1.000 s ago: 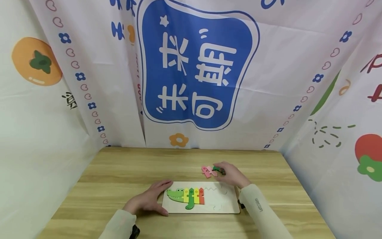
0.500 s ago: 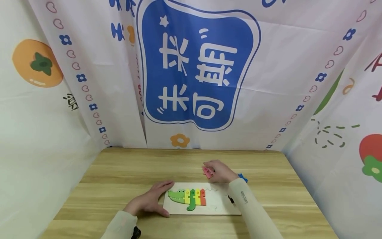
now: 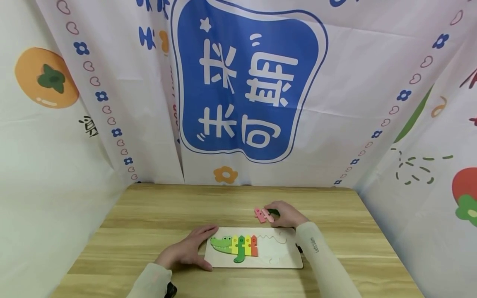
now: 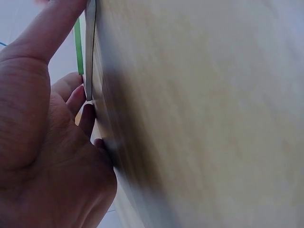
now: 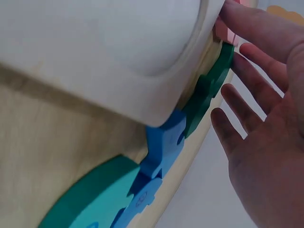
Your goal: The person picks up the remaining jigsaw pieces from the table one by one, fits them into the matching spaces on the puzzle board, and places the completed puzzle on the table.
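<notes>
My left hand (image 3: 186, 249) holds the left end of a white wooden puzzle board (image 3: 287, 260), thumb by the near corner and fingers by the far one. On the board lie a green crocodile head (image 3: 222, 245) and a row of yellow, green and red body pieces, with bare outlines to their right. Beyond the far edge, my right hand (image 3: 287, 215) pinches a light pink puzzle piece (image 3: 267, 215) between thumb and index finger, the other fingers spread. A darker pink piece (image 3: 259, 215) lies just left of it. A dark green piece (image 5: 204, 92) lies under the hand.
In the right wrist view, blue pieces (image 5: 166, 142) and a teal piece (image 5: 95, 192) lie past the board's corner, hidden by the right arm in the head view. Printed cloth (image 3: 335, 136) hangs along the back and sides of the wooden table (image 3: 179, 207).
My right hand went from the dark green piece leftward over the pink pieces, then back slightly right, its fingertips now at the light pink one. The left hand stays on the board.
</notes>
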`<state>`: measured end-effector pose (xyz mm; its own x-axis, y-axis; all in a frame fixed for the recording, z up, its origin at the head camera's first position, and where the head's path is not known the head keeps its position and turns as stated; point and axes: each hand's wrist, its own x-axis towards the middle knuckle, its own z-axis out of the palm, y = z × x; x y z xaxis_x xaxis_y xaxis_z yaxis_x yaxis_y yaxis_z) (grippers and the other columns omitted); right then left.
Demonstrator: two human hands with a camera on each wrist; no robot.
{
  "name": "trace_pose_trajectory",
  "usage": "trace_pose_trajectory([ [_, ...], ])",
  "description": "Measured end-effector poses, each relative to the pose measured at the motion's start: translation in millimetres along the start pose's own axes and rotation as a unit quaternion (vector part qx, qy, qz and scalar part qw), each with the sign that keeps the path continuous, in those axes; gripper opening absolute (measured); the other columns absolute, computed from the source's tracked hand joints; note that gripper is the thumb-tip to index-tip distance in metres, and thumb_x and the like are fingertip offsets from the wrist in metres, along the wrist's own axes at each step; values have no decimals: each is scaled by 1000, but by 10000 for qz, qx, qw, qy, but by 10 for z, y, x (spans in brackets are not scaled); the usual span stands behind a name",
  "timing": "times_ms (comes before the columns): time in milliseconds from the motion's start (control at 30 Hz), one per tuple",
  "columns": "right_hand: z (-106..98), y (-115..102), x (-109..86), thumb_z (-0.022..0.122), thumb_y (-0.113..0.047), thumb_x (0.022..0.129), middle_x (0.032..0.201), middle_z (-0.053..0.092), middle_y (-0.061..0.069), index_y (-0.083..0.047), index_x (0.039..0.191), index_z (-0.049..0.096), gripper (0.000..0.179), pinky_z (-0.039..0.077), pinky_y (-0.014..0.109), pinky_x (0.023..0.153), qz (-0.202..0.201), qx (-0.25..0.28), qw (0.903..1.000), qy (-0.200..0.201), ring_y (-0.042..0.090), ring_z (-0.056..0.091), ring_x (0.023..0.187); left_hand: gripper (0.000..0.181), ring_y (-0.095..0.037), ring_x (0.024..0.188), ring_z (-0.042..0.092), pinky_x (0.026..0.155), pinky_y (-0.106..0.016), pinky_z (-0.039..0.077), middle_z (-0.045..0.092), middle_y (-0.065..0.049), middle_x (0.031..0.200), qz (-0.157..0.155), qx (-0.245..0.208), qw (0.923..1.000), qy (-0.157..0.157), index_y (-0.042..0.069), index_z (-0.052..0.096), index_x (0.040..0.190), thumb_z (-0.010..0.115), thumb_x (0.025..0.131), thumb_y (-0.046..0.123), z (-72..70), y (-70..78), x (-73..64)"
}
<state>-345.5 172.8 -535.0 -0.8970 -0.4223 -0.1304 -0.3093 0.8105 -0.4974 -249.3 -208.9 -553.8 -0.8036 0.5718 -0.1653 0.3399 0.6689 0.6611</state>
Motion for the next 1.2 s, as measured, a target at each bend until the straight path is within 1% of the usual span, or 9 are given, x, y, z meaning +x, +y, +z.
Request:
trace_pose_trajectory([
  [200, -11, -12, -2, 86, -12, 85, 141, 64, 9, -13, 139, 66, 57, 43, 55, 114, -51, -89, 9999, 73, 33, 55, 134, 117, -44, 155, 19, 118, -70, 27, 22, -12, 171, 31, 32, 10000, -15, 13, 29, 165, 94, 73, 46, 5, -19, 5],
  [333, -20, -58, 13, 84, -12, 87, 140, 64, 10, -12, 139, 66, 55, 42, 54, 114, -172, -246, 9995, 137, 33, 55, 133, 118, -43, 155, 19, 118, -69, 27, 22, -10, 171, 9, 50, 10000, -17, 14, 29, 165, 93, 73, 49, 2, -29, 6],
  [433, -10, -82, 33, 85, -14, 87, 137, 65, 10, -11, 139, 66, 56, 45, 52, 113, -283, -392, 9986, 205, 31, 57, 130, 118, -43, 156, 19, 118, -69, 27, 23, -9, 171, -29, 44, 10000, -25, 16, 29, 165, 93, 72, 51, -1, -34, 2],
  [567, 21, -95, 63, 84, -13, 86, 120, 70, 6, -8, 139, 66, 56, 51, 48, 104, -392, -426, 9979, 298, 25, 61, 115, 118, -42, 156, 18, 118, -69, 27, 22, -9, 171, -63, 28, 10000, -55, 16, 29, 165, 92, 72, 52, 2, -40, -4],
  [700, 41, -103, 91, 82, -12, 89, 105, 70, 0, -7, 139, 65, 53, 54, 42, 95, -326, -362, 9982, 348, 17, 58, 101, 118, -43, 155, 19, 118, -70, 27, 23, -10, 171, -42, 26, 10000, -57, 16, 29, 165, 93, 72, 51, 9, -46, -1],
  [833, 63, -104, 96, 80, -10, 91, 102, 68, -2, -7, 139, 65, 50, 54, 42, 95, -193, -311, 9985, 397, 15, 57, 99, 117, -43, 156, 19, 118, -70, 26, 23, -9, 171, -67, -27, 10000, -29, 16, 29, 165, 93, 72, 50, 14, -40, 3],
  [1000, 61, -102, 83, 76, -5, 94, 102, 69, 0, -3, 135, 67, 42, 54, 45, 100, -262, -249, 9972, 647, 17, 60, 99, 117, -44, 156, 18, 118, -71, 26, 22, -10, 171, -68, -13, 10000, -9, 16, 29, 165, 93, 72, 48, 15, -28, 4],
  [1100, 56, -88, 82, 74, -5, 95, 100, 68, 0, -2, 135, 67, 40, 55, 45, 98, -303, -235, 9965, 740, 16, 61, 95, 117, -44, 156, 18, 117, -71, 26, 22, -11, 171, -42, -5, 10000, -19, 15, 29, 165, 94, 73, 47, 14, -25, -1],
  [1200, 54, -60, 89, 73, -6, 96, 97, 66, -2, -3, 136, 67, 40, 55, 41, 93, -306, -256, 9961, 793, 13, 58, 89, 117, -43, 156, 18, 118, -71, 25, 22, -10, 171, -29, -18, 10000, -24, 14, 29, 165, 94, 73, 46, 12, -23, 0],
])
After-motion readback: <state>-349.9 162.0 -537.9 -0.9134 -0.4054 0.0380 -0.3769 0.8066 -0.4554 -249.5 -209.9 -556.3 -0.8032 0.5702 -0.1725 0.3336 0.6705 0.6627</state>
